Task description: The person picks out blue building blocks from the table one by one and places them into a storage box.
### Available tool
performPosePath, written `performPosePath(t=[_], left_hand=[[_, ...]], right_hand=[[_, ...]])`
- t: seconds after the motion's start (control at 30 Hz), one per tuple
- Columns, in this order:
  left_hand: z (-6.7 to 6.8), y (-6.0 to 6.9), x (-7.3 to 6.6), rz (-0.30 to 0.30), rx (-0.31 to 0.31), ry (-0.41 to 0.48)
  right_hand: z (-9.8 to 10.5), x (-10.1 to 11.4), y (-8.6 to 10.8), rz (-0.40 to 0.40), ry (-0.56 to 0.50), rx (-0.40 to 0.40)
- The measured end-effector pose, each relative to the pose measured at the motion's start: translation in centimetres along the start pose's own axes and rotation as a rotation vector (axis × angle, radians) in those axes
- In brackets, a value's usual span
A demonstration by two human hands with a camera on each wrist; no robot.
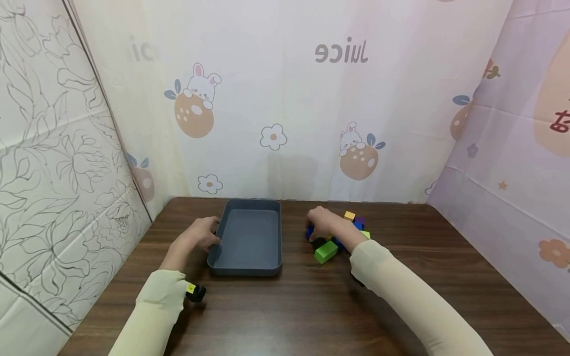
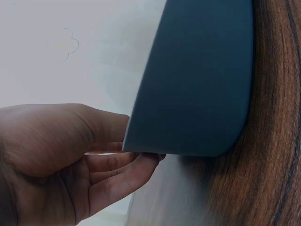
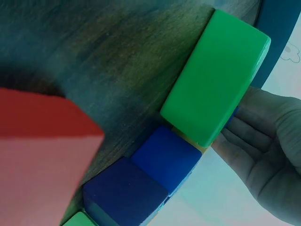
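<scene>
We see the left hand (image 1: pixel 202 233) pinching the tray (image 1: pixel 249 237) by its side, perhaps for steadiness; the right hand (image 1: pixel 321 223) (fingers partly hidden) seems pinching a blue block (image 1: pixel 309 233).

Tray (image 1: pixel 251 232) seen as matt plastic, table (image 1: pixel 267 316) surfaced in glossy wood grain, green block (image 3: pixel 216 77) smoothly finished, creased cloth curtain (image 1: pixel 285 89)

Tray (image 1: pixel 249 237) on the table (image 1: pixel 285 316), blocks (image 1: pixel 326 252) to its right, curtain (image 1: pixel 294 89) behind both.
</scene>
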State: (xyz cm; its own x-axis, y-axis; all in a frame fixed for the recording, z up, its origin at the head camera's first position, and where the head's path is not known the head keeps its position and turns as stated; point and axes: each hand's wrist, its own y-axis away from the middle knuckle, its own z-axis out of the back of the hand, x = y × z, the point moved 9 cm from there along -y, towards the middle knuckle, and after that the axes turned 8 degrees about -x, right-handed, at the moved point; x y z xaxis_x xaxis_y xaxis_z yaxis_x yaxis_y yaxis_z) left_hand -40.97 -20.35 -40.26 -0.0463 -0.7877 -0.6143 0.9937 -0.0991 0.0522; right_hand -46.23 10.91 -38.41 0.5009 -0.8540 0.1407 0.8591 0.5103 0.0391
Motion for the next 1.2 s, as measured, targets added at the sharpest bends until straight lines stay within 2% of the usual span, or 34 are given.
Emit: performPosePath(t=[0.43, 0.7, 1.2], left_hand=[[-0.1, 0.0, 0.2, -0.001, -0.002, -0.007], [-0.1, -0.1, 0.1, -0.003, 0.006, 0.007], [0.1, 0.0, -0.1, -0.019, 0.001, -0.006]], right_hand=[[0.3, -0.3, 0.4, 0.051, -0.065, -0.072], [1.0, -0.6, 1.3, 0.066, -0.148, -0.145], [2.9, 0.9, 3.4, 0.061, -0.197, -0.279]])
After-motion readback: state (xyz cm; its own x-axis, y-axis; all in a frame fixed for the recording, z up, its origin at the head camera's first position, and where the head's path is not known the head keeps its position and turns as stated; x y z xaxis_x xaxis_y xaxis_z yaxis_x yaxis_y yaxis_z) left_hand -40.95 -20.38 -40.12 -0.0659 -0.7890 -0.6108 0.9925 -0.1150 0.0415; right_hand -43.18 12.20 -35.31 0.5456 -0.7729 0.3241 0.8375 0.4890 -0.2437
